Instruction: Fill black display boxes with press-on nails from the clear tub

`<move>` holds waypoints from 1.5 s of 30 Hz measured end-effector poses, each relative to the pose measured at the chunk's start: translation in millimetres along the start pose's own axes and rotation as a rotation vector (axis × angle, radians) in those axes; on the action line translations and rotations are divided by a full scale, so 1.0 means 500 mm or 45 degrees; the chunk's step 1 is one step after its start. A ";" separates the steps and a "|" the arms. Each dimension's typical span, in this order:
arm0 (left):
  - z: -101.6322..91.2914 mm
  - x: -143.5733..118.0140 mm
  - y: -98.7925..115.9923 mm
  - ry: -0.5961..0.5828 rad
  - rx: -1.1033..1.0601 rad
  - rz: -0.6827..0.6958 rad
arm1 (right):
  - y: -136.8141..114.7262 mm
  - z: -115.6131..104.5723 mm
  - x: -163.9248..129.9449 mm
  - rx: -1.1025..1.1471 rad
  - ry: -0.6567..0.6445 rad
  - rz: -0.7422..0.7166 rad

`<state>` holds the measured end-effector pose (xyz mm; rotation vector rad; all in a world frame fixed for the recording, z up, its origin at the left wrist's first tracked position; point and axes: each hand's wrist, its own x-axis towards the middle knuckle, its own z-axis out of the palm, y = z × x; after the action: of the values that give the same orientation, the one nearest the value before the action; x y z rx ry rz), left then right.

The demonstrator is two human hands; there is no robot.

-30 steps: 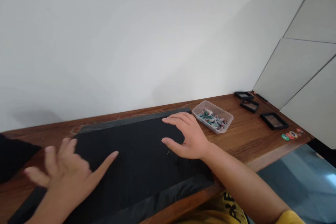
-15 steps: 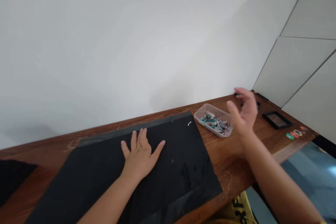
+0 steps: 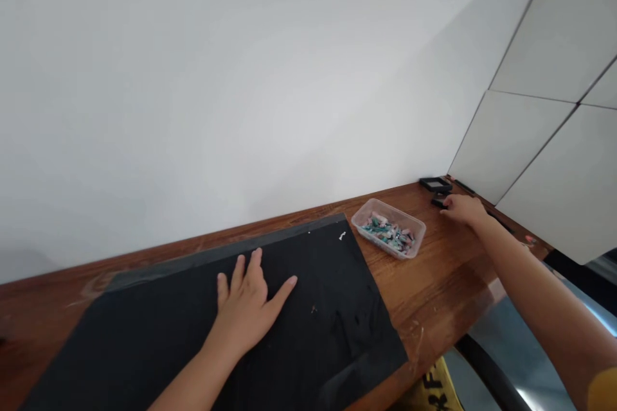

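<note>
A large black mat (image 3: 299, 308) lies flat on the wooden table (image 3: 434, 282), its long axis running from the near left towards the far right, so its far corner points at the wall. It is matt and dark, with a few pale specks and a small white fleck near that far corner.

The left hand (image 3: 245, 305) rests palm down on the middle of the mat, fingers spread and straight, gripping nothing; the mat reaches out past the fingertips on every side.

To the right, just off the mat's far corner, stands a clear plastic tub (image 3: 388, 229) of small green, pink and white pieces, its long side slanting near-right.

Further right, the right hand (image 3: 463, 209) is stretched out to the far end of the table, fingers curled down over a small black frame (image 3: 439, 201). Whether they grip it or only touch it cannot be told. Another black frame (image 3: 435, 183) lies just beyond, against the wall.
</note>
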<state>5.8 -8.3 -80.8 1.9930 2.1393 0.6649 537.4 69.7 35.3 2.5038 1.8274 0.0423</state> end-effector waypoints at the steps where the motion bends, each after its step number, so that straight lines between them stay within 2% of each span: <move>1: 0.004 -0.001 -0.004 0.021 -0.006 0.021 | -0.001 -0.001 0.001 -0.017 -0.013 0.002; 3: 0.009 -0.001 -0.011 0.044 -0.019 0.044 | -0.003 -0.004 0.003 -0.045 -0.026 0.016; 9: 0.005 -0.002 -0.007 -0.043 -0.009 0.076 | -0.012 -0.019 -0.002 -0.152 -0.077 0.077; 15: -0.001 -0.006 0.005 -0.094 0.048 0.090 | -0.027 -0.050 -0.039 -0.224 -0.102 0.039; 19: -0.005 -0.006 0.009 -0.144 0.091 0.089 | -0.037 -0.099 -0.081 -0.204 -0.097 -0.037; 23: -0.001 -0.005 0.008 -0.149 0.095 0.096 | -0.066 -0.174 -0.148 -0.139 -0.076 -0.171; 26: 0.007 -0.006 0.003 -0.105 0.020 0.093 | -0.116 -0.228 -0.221 0.021 0.016 -0.429; 29: 0.003 -0.006 0.006 -0.051 -0.220 0.072 | -0.190 -0.248 -0.293 0.141 0.065 -0.704; 31: -0.013 -0.006 0.015 -0.053 -0.521 0.049 | -0.244 -0.236 -0.330 0.225 0.132 -0.932; 33: -0.038 -0.007 0.026 -0.105 -0.945 0.070 | -0.297 -0.209 -0.354 0.317 0.197 -1.138; 36: -0.078 -0.009 0.040 -0.415 -1.563 0.100 | -0.372 -0.163 -0.368 0.425 0.207 -1.388; 38: -0.100 -0.011 0.046 -0.650 -1.836 0.102 | -0.417 -0.141 -0.370 0.469 0.166 -1.477; 41: -0.123 -0.013 0.046 -0.832 -2.015 0.130 | -0.476 -0.124 -0.371 0.481 0.103 -1.587; 45: -0.149 -0.011 0.036 -0.865 -2.065 0.145 | -0.531 -0.101 -0.367 0.618 0.059 -1.641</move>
<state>-6.6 -29.8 -8.0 1.0451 0.5344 1.0015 226.5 -23.5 72.9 0.9787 3.3156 -0.4114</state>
